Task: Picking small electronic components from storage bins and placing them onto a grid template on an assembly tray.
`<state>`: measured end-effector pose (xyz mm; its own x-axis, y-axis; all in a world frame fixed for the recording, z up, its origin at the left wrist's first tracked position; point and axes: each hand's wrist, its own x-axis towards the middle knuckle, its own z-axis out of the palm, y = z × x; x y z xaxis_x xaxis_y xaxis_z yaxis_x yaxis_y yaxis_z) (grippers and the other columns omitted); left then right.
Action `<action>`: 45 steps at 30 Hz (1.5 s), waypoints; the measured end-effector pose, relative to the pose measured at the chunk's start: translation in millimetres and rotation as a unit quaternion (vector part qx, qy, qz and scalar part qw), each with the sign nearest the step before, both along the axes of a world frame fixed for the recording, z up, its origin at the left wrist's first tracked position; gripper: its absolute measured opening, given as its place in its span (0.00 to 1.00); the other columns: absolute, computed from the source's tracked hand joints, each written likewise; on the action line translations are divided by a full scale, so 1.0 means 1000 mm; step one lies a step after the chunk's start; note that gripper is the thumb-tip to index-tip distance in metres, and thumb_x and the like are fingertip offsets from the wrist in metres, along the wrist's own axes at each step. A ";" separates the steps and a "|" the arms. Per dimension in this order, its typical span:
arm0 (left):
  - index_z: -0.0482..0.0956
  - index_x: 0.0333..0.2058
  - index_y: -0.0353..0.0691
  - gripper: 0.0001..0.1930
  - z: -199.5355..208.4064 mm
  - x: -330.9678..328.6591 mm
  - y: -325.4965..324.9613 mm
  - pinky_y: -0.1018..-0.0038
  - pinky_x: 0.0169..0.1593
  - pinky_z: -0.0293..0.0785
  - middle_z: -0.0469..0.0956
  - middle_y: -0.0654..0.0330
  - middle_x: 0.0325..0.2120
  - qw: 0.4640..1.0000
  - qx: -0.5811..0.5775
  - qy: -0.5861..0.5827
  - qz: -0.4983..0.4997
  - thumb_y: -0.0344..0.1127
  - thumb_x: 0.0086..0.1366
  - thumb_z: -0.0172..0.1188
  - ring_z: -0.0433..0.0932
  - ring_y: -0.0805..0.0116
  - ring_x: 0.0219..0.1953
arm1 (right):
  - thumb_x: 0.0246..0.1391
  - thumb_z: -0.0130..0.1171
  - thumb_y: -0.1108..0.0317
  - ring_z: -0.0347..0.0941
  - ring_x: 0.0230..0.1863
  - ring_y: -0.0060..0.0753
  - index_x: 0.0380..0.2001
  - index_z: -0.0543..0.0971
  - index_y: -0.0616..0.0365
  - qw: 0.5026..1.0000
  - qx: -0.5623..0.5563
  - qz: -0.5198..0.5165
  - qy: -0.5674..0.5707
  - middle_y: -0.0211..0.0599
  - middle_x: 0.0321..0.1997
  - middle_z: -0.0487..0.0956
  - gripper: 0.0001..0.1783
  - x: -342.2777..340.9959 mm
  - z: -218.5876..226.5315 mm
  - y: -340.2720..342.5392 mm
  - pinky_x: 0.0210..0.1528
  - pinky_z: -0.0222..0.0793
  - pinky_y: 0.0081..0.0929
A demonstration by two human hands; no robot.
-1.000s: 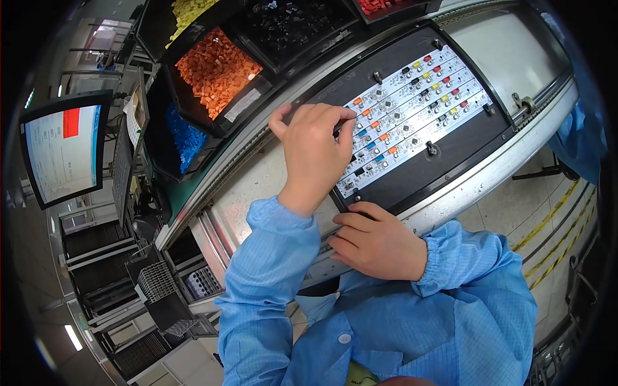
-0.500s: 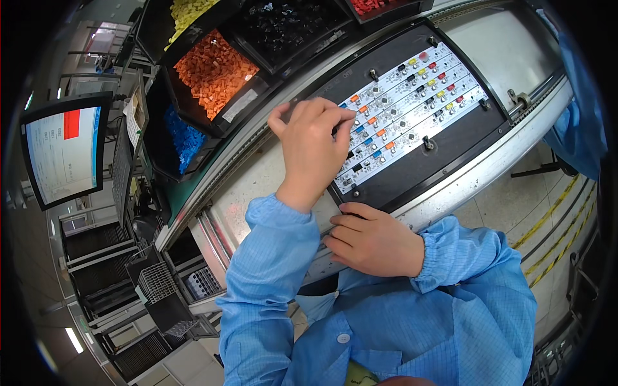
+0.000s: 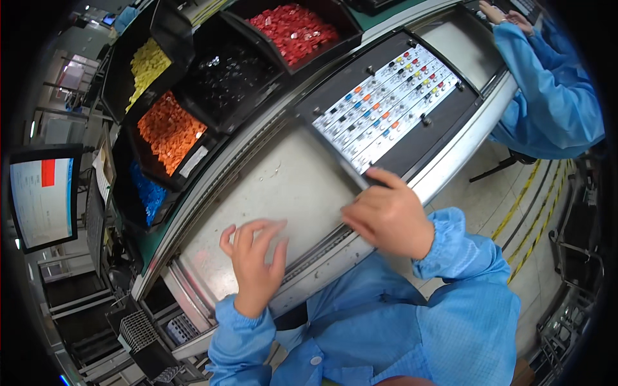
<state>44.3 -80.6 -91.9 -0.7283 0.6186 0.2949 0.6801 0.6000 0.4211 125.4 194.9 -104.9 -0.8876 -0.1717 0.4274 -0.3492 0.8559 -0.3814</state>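
Left of lower centre, left hand point(image 3: 257, 267), grip loosely spread, empty; centre, right hand point(image 3: 394, 217), half-curled beside black tray point(image 3: 409, 147), hold unclear; upper left, parts bins point(image 3: 172, 38), apparently divided to separate colours.

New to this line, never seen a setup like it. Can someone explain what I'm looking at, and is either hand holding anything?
No robot here: these are a person's bare hands, in blue sleeves. The view comes from the left of two fisheye cameras worn on the head, looking down, so straight edges bend near the rim.

On the pale worktop lies a black tray carrying white circuit strips dotted with small coloured parts. Beyond are bins of loose yellow, orange, blue, black and red pieces. A screen stands far left; another person's sleeve shows upper right.

The left hand is open above the worktop, nothing visible in it. The right hand is at the tray's near corner; its curled fingers hide whether it holds anything.
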 end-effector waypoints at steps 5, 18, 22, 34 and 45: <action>0.87 0.44 0.49 0.13 0.003 0.025 -0.139 0.52 0.67 0.53 0.80 0.64 0.40 0.999 -0.024 -0.028 0.003 0.29 0.59 0.70 0.79 0.63 0.49 | 0.57 0.68 0.67 0.80 0.30 0.38 0.33 0.88 0.49 0.984 0.045 -0.173 0.019 0.34 0.24 0.82 0.02 0.001 0.012 -0.050 0.63 0.74 0.45; 0.86 0.47 0.44 0.15 -0.014 0.070 -0.330 0.50 0.69 0.52 0.82 0.61 0.42 0.989 -0.099 -0.063 0.093 0.28 0.61 0.66 0.79 0.61 0.48 | 0.65 0.64 0.58 0.81 0.42 0.36 0.43 0.88 0.50 0.915 0.097 -0.391 -0.008 0.32 0.37 0.86 0.11 -0.044 -0.029 -0.076 0.74 0.55 0.56; 0.85 0.49 0.43 0.14 -0.047 0.082 -0.345 0.52 0.68 0.55 0.82 0.61 0.45 0.986 -0.112 0.081 0.095 0.35 0.67 0.61 0.80 0.61 0.48 | 0.65 0.63 0.54 0.76 0.59 0.39 0.45 0.88 0.47 0.889 0.166 -0.423 -0.053 0.31 0.50 0.85 0.14 -0.051 -0.046 -0.076 0.78 0.43 0.65; 0.89 0.46 0.48 0.14 -0.033 0.126 -0.359 0.59 0.59 0.64 0.82 0.63 0.44 0.932 -0.106 0.286 0.198 0.41 0.71 0.55 0.81 0.65 0.41 | 0.66 0.61 0.55 0.81 0.32 0.41 0.35 0.88 0.56 0.923 0.004 -0.385 -0.010 0.38 0.27 0.85 0.16 -0.038 -0.034 -0.082 0.68 0.64 0.47; 0.81 0.59 0.55 0.22 -0.046 0.206 -0.355 0.59 0.66 0.56 0.77 0.62 0.60 0.905 -0.084 0.348 0.231 0.35 0.67 0.62 0.71 0.64 0.65 | 0.64 0.64 0.59 0.81 0.33 0.58 0.34 0.86 0.55 0.924 0.018 -0.365 0.112 0.47 0.31 0.84 0.12 -0.027 -0.008 -0.122 0.37 0.76 0.51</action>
<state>250.1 -435.7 -137.8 -0.5950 0.3747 0.7110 0.4058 0.9037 -0.1367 98.1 72.8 -112.5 -0.6628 0.4199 0.6199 0.2587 0.9054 -0.3366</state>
